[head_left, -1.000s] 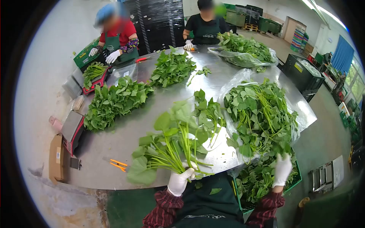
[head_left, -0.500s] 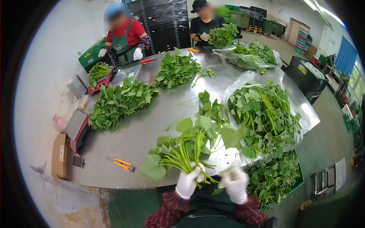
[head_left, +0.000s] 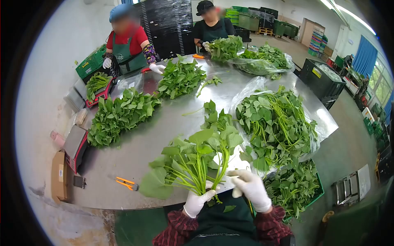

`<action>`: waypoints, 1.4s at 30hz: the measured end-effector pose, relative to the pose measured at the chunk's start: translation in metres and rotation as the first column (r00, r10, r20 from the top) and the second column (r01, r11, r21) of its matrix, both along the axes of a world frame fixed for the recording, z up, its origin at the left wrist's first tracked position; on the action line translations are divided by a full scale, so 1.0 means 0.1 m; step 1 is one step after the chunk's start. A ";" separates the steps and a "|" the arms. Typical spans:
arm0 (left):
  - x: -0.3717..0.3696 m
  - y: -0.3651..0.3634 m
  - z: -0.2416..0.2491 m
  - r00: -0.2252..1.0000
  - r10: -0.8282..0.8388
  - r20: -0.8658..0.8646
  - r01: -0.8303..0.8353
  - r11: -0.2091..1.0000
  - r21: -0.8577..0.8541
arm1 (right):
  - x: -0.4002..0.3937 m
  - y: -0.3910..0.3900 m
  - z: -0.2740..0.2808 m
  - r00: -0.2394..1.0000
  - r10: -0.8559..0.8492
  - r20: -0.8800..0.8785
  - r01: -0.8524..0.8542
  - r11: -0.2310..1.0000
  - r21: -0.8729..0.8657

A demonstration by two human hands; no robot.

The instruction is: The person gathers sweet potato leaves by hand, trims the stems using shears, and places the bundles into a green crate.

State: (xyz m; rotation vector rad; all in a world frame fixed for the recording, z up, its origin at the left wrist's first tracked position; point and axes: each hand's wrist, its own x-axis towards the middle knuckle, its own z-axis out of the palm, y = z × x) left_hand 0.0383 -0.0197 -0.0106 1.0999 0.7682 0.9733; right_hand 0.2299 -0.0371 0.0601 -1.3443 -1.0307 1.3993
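Note:
My left hand (head_left: 198, 202), in a white glove, is closed around the lower stems of a bunch of leafy greens (head_left: 197, 156) at the table's front edge. The leaves fan out upward and to the left. Just right of the stems is my right hand (head_left: 251, 189), also gloved, with its fingers bent toward the bunch; whether anything small lies between them I cannot make out. A large heap of greens (head_left: 275, 123) on clear plastic lies beyond my right hand. Below it stands a green crate (head_left: 319, 192) full of greens.
On the metal table (head_left: 147, 164) are orange-handled cutters (head_left: 126, 183), two leafy piles (head_left: 121, 117) (head_left: 180, 78), and a red scale (head_left: 76, 147) by a cardboard box (head_left: 60, 176). Two people stand across the table; one touches a pile, the other holds greens (head_left: 225, 48).
My right hand has moved slightly left and up, nearer the bunch. The red-shirted person's hand has reached to the middle pile. The other person's greens have moved lower and left. The view has shifted.

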 end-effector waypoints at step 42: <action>0.01 -0.10 -0.15 0.915 -0.215 0.342 0.303 0.925 -0.228 | -0.10 -0.05 -0.24 0.891 0.335 -0.307 -0.334 0.941 0.056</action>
